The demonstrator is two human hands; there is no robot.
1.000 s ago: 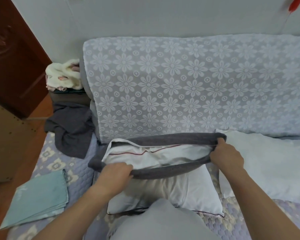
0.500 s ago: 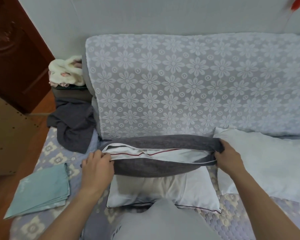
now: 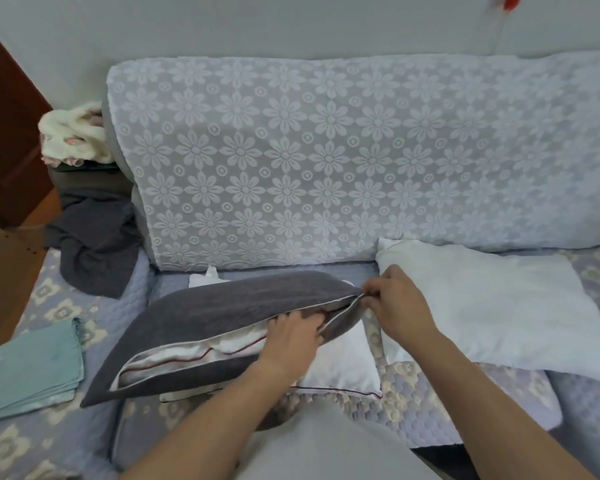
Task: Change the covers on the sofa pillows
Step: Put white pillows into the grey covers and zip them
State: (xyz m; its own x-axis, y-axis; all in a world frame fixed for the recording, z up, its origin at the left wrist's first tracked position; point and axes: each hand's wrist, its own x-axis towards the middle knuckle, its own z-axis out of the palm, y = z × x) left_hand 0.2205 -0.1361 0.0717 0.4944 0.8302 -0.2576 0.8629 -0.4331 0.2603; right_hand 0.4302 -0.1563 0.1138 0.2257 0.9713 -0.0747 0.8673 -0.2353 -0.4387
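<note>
A dark grey pillow cover (image 3: 222,313) lies on the sofa seat with a white, red-piped pillow (image 3: 187,356) showing through its open long edge. My left hand (image 3: 293,336) grips the cover's edge near the right end of the opening, fingers curled over the fabric. My right hand (image 3: 392,303) pinches the cover's right corner, where the zip end sits. Under the grey cover lies another white pillow with red piping (image 3: 340,368). A bare white pillow (image 3: 492,303) rests on the seat to the right.
Folded teal covers (image 3: 28,372) lie on the seat at the left. A crumpled dark grey cloth (image 3: 94,244) and a cream plush bundle (image 3: 73,136) sit by the sofa's left end. The floral lace backrest (image 3: 326,161) stands behind. A brown door (image 3: 4,116) is at far left.
The cover has been drawn over the pillow and laid down tilted. My left hand moved from the left end to the right part of the opening. My right hand now pinches the corner.
</note>
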